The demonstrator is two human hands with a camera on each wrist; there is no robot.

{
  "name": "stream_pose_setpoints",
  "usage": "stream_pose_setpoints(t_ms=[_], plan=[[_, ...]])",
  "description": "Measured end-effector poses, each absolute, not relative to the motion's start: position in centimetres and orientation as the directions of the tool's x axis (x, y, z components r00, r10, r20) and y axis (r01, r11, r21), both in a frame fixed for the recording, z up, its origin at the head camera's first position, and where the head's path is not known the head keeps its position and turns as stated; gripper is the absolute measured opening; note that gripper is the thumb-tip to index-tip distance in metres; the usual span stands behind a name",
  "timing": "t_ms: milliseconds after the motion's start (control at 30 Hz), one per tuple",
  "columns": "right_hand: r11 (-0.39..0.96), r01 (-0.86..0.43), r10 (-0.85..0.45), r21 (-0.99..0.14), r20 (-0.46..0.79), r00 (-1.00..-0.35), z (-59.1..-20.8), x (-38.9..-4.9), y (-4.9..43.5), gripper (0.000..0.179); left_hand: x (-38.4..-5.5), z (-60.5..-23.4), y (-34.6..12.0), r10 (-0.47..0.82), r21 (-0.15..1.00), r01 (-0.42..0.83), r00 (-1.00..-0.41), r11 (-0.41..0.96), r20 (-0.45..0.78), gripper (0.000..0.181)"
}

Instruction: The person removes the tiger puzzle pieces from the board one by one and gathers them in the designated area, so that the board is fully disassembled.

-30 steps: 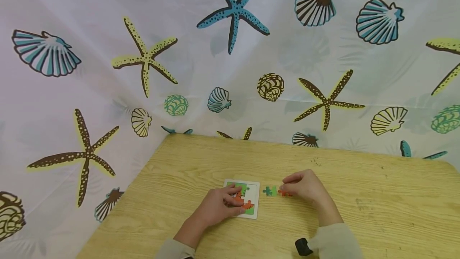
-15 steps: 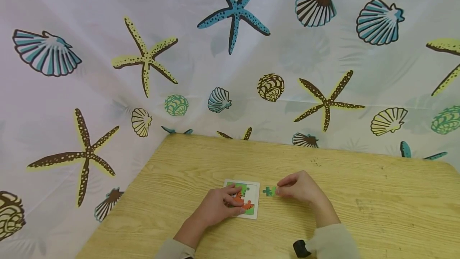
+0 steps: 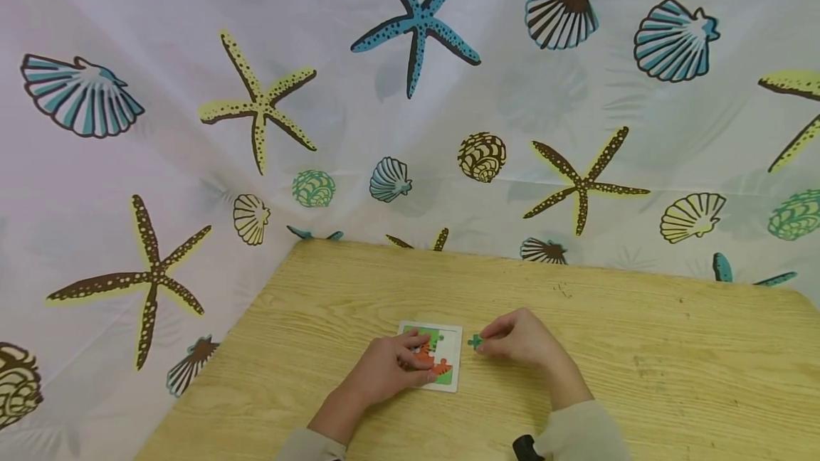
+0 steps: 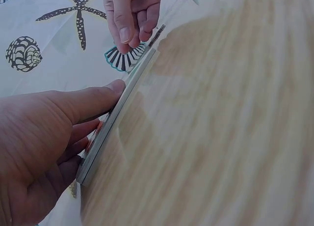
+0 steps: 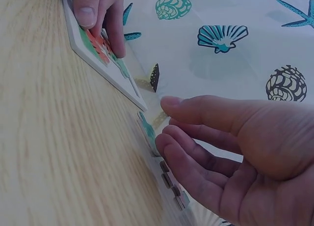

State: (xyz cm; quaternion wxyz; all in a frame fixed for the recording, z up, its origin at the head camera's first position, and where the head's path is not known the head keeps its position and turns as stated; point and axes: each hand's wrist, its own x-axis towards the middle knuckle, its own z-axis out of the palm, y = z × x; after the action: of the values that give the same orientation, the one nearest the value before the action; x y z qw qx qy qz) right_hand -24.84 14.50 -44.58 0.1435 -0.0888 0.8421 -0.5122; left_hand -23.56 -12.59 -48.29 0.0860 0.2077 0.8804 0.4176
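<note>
My left hand [image 3: 387,370] rests on a small jigsaw puzzle in a white frame [image 3: 456,360], with fingers spread over its green and orange-red picture. The thumb [image 4: 100,100] lies along the near side in the left wrist view. White backing shows at the puzzle's upper right. Just right of the frame lies a green jigsaw piece [image 3: 475,341]. My right hand [image 3: 522,338] is at this piece, fingertips right at its edge. In the right wrist view, the thumb and loosely bent fingers stand apart, and more jigsaw pieces [image 5: 172,184] show edge-on below the fingers.
A pale wood-grain table [image 3: 640,354] carries everything. Behind it and along the left hangs a white curtain [image 3: 346,77] printed with starfish and shells. A black object [image 3: 527,447] sits at the right sleeve's cuff [image 3: 579,432].
My right hand has moved left along the row of loose pieces, from the orange-red one to the green one, covering the others in the head view. The left hand has stayed on the puzzle.
</note>
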Motion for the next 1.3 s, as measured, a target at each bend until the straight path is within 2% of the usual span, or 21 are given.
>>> stream_pose_setpoints(t_ms=[267,767,1067,1300], plan=[[0.481,-0.063,-0.34,-0.874,-0.119,-0.933,-44.3,-24.7,13.7,0.024,-23.4,-48.1,-12.6,0.434,0.776,0.299,-0.9,0.555,0.037,0.018],[0.505,-0.047,-0.32,-0.862,-0.137,-0.938,-44.9,-24.5,11.7,0.018,-23.7,-47.5,-12.4,0.455,0.748,0.337,-0.889,0.571,0.053,0.022],[0.5,-0.096,-0.402,-0.86,-0.132,-0.906,-45.2,-24.2,10.8,0.019,-23.4,-47.8,-12.5,0.441,0.734,0.332,-0.896,0.593,0.049,0.023],[0.544,-0.166,-0.454,-0.823,-0.121,-0.883,-45.4,-24.2,10.3,0.012,-23.2,-48.0,-12.7,0.436,0.742,0.333,-0.898,0.582,0.061,0.022]])
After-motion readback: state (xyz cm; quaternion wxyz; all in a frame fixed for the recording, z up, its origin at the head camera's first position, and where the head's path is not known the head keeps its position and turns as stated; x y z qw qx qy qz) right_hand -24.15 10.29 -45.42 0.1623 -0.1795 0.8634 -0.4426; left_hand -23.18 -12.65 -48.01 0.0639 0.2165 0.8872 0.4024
